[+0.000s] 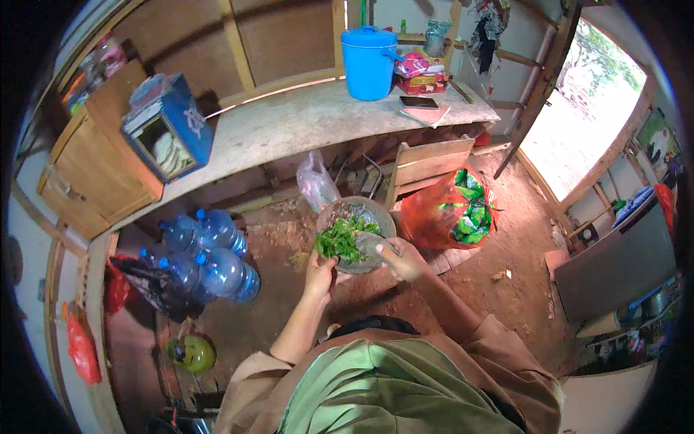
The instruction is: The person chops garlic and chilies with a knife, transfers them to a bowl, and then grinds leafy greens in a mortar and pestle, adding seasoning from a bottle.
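A round, shallow grey stone mortar [384, 214] is in front of me, with chopped green leaves [341, 238] heaped over its left and middle part. My left hand [319, 275] grips its near left rim, thumb on top beside the leaves. In my right hand [402, 258] is a grey stone pestle [370, 244]. Its head rests against the right side of the leaves, and my fingers hide part of its handle. Just beyond the mortar stands a clear plastic bag [317, 182], its contents hard to make out.
A tied red plastic bag [428, 214] sits right of the mortar, by a wooden chair [431, 163]. Large blue water bottles [219, 271] stand on the dirt floor at left. Beyond, a long counter [276, 122] bears a blue lidded bucket [370, 65] and a phone [418, 102].
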A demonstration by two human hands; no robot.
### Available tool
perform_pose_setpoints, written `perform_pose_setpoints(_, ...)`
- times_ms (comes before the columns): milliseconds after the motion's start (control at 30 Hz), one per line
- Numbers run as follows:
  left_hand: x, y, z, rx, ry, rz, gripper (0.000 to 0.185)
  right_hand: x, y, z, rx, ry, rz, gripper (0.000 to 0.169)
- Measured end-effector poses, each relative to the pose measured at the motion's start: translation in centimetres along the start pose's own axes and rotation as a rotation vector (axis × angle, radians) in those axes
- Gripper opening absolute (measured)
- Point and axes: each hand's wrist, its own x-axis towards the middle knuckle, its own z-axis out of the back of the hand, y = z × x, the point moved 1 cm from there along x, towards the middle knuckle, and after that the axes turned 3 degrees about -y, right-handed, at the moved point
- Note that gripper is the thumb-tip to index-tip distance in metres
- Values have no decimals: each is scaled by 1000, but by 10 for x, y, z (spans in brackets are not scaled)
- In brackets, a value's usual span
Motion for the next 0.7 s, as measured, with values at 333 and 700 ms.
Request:
perform_pose_setpoints(333,231,-61,-105,2,144,25,46,167,45,84,36,-275,-1,34)
perform_pose_setpoints(700,406,-75,-196,-90,102,42,37,399,53,189,-477,-290,61,47)
